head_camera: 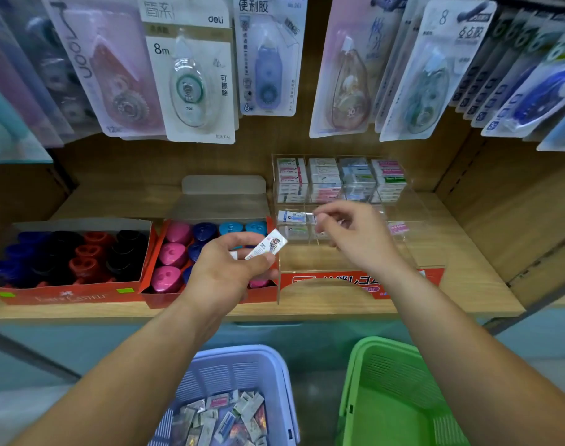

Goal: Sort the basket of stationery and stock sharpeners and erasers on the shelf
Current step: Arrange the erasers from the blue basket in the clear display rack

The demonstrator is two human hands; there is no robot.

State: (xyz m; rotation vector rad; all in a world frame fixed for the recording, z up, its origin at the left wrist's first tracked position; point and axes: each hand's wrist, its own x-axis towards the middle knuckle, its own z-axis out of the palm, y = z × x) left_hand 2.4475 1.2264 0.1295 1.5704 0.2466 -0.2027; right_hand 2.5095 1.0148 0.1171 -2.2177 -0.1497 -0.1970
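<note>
Up top, a row of blister packs hangs side by side: a pink correction tape pack [113, 75], a white deli pack [191, 75] marked 8m, a purple tape pack [268, 56] marked 6m. Further right hang a beige dispenser pack [348, 75], a teal dispenser pack [429, 78] and a blue dispenser pack [544, 94], overlapping. Down low sits a green basket [380, 344] with slotted walls.

Bare to the frame edge: left forearm [130, 365] lower left, right forearm [461, 349] lower right. left hand [224, 275] bare; right hand [358, 243] looks bare too, but blurred.
</note>
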